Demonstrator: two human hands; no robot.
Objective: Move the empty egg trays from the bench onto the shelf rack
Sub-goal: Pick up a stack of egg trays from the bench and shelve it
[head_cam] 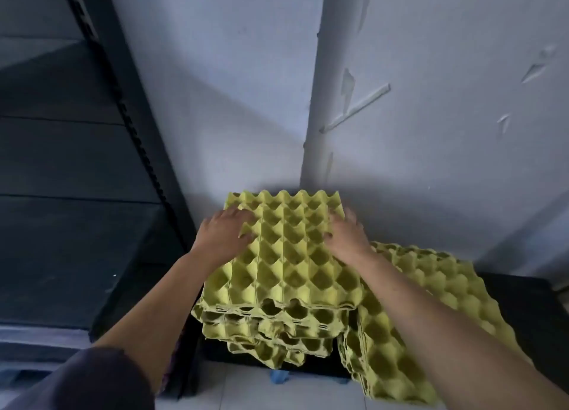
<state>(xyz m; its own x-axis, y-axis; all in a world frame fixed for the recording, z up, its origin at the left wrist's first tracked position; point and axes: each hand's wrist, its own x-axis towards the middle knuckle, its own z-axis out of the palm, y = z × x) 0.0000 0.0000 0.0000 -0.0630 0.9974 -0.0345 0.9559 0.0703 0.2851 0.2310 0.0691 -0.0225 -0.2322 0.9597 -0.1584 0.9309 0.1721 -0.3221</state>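
A stack of yellow-green empty egg trays (283,261) sits on a dark bench (523,295) against the wall. My left hand (223,234) lies on the stack's left edge, fingers reaching onto the top tray. My right hand (346,237) lies on the right edge, fingers spread over the cups. Both hands look flat on the top tray; whether the fingers hook under its edge is hidden. A second pile of trays (431,305) leans tilted at the right, partly behind my right forearm. The dark shelf rack (77,163) stands at the left.
The rack's black perforated upright (123,110) runs diagonally beside the stack. A white wall with a vertical pipe (329,86) is right behind the trays. Pale tiled floor (246,391) shows below the bench, with a small blue object (278,375) under the stack.
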